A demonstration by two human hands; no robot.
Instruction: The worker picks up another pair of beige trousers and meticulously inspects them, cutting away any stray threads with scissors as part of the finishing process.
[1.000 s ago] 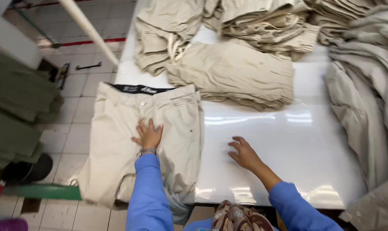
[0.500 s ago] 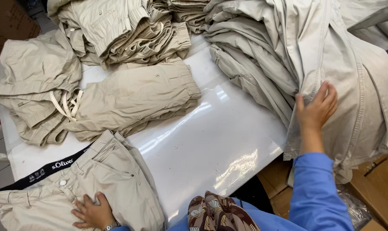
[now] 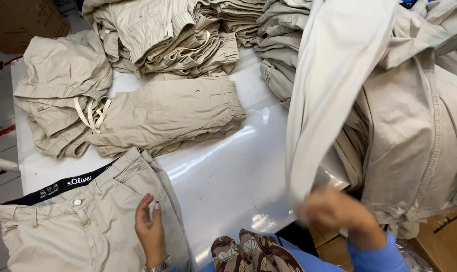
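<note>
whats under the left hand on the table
The left hand lies flat on beige trousers spread out with the button waistband showing. Under them is the glossy white table. Whether anything lies between trousers and table cannot be seen.

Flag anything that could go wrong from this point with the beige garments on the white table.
The right hand is lifting a pale garment out of the loose heap at the table's right edge; neighbouring pieces could be dragged off onto the boxes below. The left hand lies flat on the trousers that overhang the near edge, so they might slide if it lets go.
</note>
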